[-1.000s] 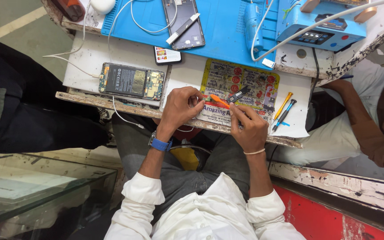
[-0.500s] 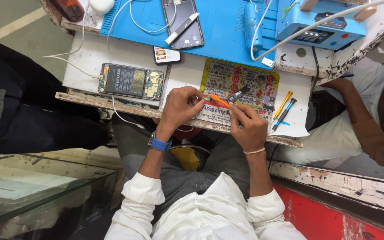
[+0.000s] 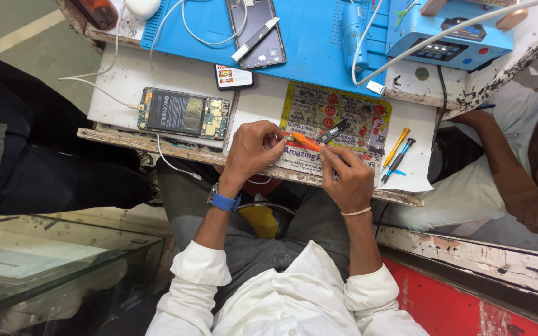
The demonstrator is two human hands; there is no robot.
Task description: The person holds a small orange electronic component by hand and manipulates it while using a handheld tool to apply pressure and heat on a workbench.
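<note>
While the left hand point(image 3: 253, 148) pinches something too small to identify at frame centre, the right hand point(image 3: 345, 180) grips a slim orange-handled screwdriver point(image 3: 306, 142), its long axis slanting up-left toward the left fingertips.

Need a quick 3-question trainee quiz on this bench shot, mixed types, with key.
1. True or false: the opened phone with its battery showing lies to the left of the left hand.
2. What colour is the tool in the right hand? A green, B orange, C white
3. Fill in: the two loose screwdrivers lie on the ___ side of the right hand.

Key: 1 true; 2 B; 3 right
</note>
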